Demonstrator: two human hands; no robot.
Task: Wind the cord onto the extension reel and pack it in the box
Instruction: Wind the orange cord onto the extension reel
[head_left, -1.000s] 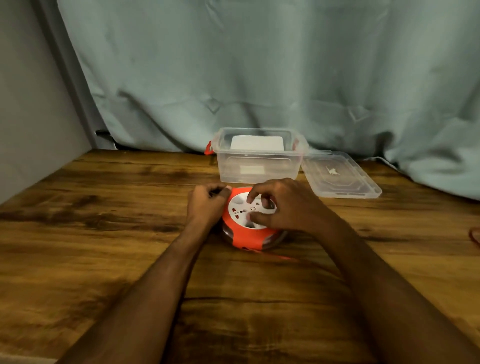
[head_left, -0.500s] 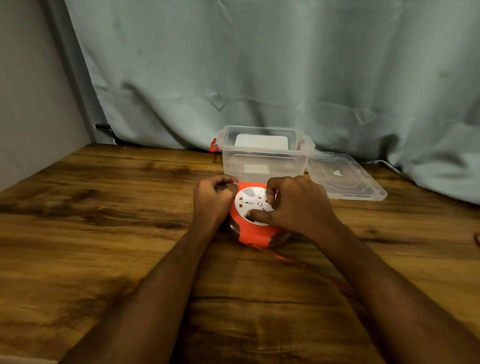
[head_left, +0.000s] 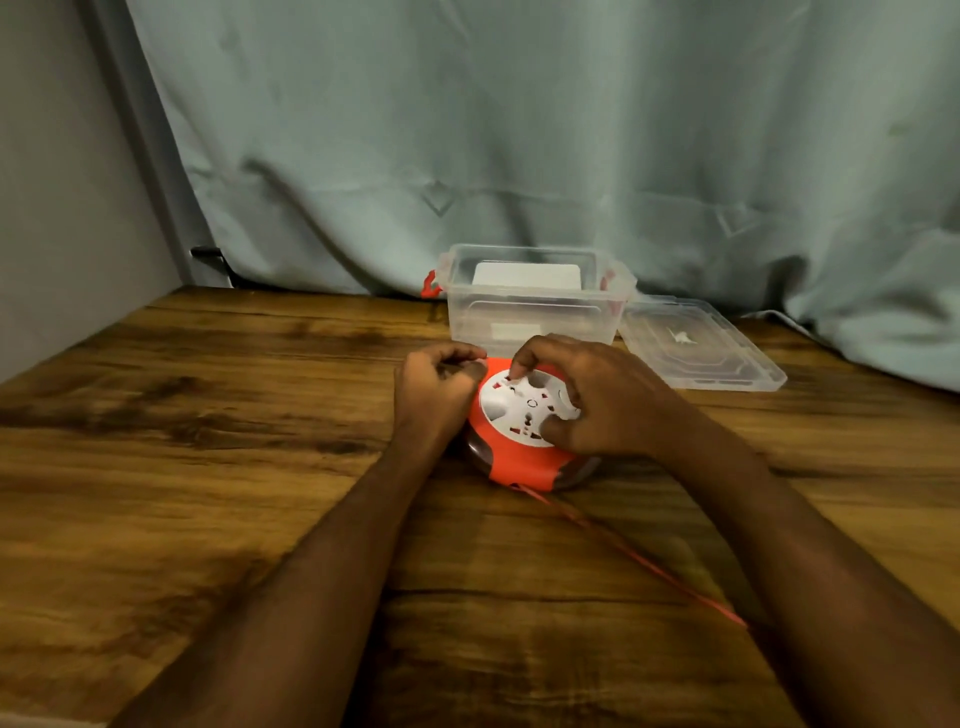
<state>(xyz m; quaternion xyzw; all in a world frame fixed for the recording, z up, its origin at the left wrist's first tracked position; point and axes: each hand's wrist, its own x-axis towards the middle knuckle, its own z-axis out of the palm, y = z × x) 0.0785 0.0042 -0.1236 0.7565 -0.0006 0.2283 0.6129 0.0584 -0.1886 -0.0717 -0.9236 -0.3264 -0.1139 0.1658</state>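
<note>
Fingers of the right hand (head_left: 597, 400) curl over the white socket face of the extension reel (head_left: 524, 431), fingertips pressed into its recesses and thumb on its edge at 5 o'clock, gripping it as if to turn it. The left hand (head_left: 436, 395) is closed in a fist against the reel's rim at 9 o'clock; it appears to steady the orange housing, though whether it grips a handle there cannot be told. The reel lies flat on the wooden table (head_left: 208, 467), near the middle of the view. The orange cord (head_left: 639, 556) leaves the housing at 6 o'clock and runs taut toward 4 o'clock, passing under the right forearm, so winding looks unfinished. The clear box (head_left: 530, 306) stands open just beyond the reel at 12 o'clock, its lid (head_left: 696, 348) lying flat at 2 o'clock. Risks, as judged: the cord may snag beneath the forearm and stall the winding; fingertips may slip from the shallow recesses; if the left hand slackens, the housing may spin with the face.
</note>
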